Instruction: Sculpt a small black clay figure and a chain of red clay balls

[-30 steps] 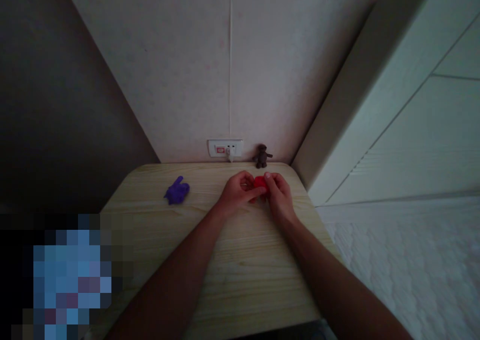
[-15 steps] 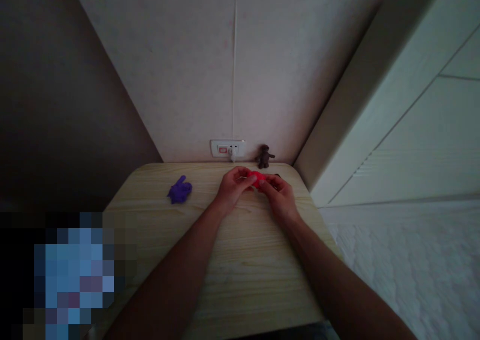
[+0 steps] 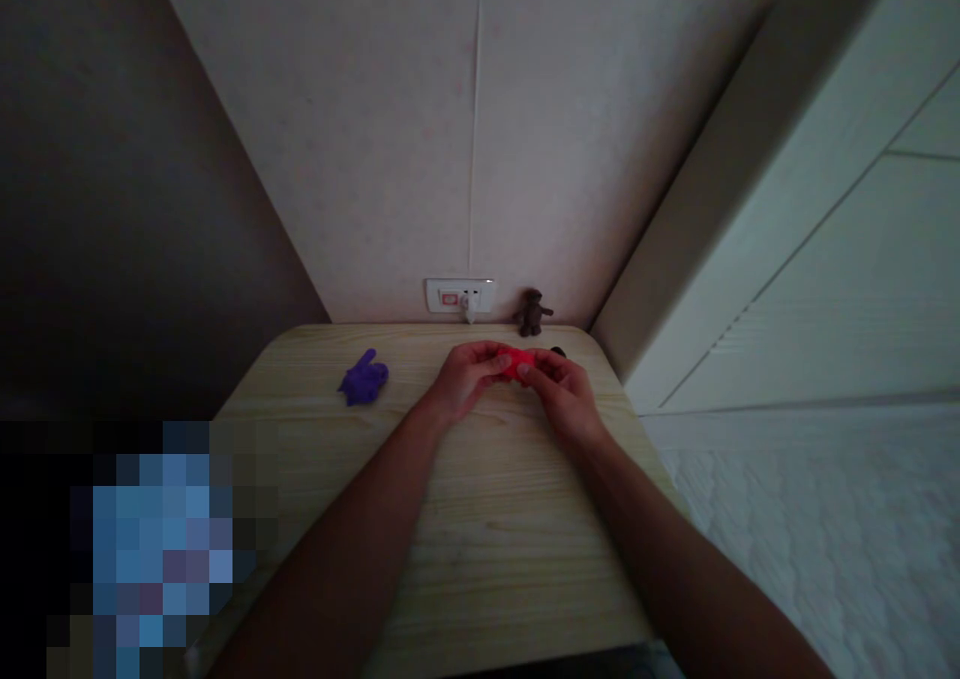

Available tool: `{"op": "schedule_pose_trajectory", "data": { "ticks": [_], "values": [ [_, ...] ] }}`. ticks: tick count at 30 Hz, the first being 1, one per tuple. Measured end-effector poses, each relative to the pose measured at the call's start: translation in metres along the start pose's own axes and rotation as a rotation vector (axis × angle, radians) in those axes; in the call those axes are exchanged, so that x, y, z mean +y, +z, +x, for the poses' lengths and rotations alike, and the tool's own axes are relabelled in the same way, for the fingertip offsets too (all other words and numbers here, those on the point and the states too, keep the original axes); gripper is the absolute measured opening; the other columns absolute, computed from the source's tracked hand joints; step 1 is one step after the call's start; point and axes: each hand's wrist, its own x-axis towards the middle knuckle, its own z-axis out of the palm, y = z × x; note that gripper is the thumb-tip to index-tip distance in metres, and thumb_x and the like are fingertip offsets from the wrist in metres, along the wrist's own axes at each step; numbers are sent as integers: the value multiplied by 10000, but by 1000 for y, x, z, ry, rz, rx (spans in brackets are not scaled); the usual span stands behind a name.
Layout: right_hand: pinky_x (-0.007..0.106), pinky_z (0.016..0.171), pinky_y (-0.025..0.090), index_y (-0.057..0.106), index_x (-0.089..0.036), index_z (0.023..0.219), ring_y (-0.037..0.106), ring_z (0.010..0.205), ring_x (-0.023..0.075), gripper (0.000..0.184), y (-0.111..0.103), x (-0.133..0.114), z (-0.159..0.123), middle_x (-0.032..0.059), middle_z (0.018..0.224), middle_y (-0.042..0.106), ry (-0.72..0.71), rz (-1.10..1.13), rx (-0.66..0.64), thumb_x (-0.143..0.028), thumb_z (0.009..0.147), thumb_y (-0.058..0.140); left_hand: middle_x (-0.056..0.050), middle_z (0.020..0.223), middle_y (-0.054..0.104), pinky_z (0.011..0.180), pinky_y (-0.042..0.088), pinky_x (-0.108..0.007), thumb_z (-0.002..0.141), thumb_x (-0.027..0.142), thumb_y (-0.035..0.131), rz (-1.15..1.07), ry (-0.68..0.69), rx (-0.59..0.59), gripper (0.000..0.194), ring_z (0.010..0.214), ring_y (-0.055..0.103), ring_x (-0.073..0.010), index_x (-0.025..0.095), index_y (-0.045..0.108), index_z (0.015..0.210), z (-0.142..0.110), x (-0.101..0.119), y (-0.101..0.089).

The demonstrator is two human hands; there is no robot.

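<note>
A small red lump (image 3: 517, 363), soft like clay, is pinched between both my hands near the far side of a light wooden table (image 3: 465, 519). My left hand (image 3: 466, 377) grips its left end with curled fingers. My right hand (image 3: 564, 389) grips its right end the same way. A purple lump (image 3: 364, 379) of similar material lies on the table to the left, apart from my hands.
A small brown figure (image 3: 531, 312) stands at the table's back edge by a wall socket (image 3: 459, 295) with a plug in it. A white cabinet (image 3: 810, 259) rises on the right. A quilted white surface (image 3: 817, 519) lies below it.
The red lump has gone from a compact ball to a longer, flatter shape between my fingers. Both hands have shifted slightly away from me.
</note>
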Motion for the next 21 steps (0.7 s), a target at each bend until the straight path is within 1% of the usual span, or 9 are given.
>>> {"op": "schedule_pose_trajectory", "data": {
  "ticks": [2,5,8,11,15,18,21],
  "values": [
    [323,719,513,787,-214,897,634,734,182,339,0,-2,0,30,835,770,6,20,-21,-445,680,906,-82,820,781,752,535,-326,627,304,945,-8,-19,-23,321,749,695,-180,110,796,835,-1,1,-1],
    [317,689,501,784,-220,873,618,711,176,339,2,-7,-3,28,836,766,33,81,-51,-454,662,912,-76,804,776,737,541,-311,620,329,960,-29,-47,-42,332,734,693,-170,117,803,821,-2,4,-3],
    [329,694,516,776,-221,864,631,724,188,346,4,-11,-5,38,850,767,75,126,-92,-471,663,905,-76,799,775,720,544,-306,600,349,977,-64,-71,-67,366,714,687,-164,120,808,831,-3,6,-4],
    [334,708,525,773,-215,908,638,733,188,352,4,-13,-5,42,865,763,104,173,-121,-458,684,893,-81,810,772,712,540,-305,623,348,969,-85,-63,-91,367,720,681,-163,113,804,851,-4,7,-3],
    [321,671,517,749,-218,907,603,680,165,355,4,-9,-4,26,851,738,106,199,-70,-451,684,899,-81,856,773,753,558,-339,675,338,935,-86,-38,-74,337,767,695,-184,120,782,881,-5,4,0],
    [310,665,513,742,-229,898,607,677,158,348,6,-4,-5,10,834,733,59,160,-19,-464,698,902,-58,862,768,786,567,-369,674,303,935,-95,-44,-53,332,771,702,-187,137,750,894,-4,1,3],
    [312,681,520,766,-227,911,628,688,159,350,5,-1,-5,10,817,744,20,102,-5,-473,707,908,-53,863,768,808,565,-382,664,288,945,-77,-32,-56,337,786,707,-191,135,737,880,-4,-1,3]
  ]
}}
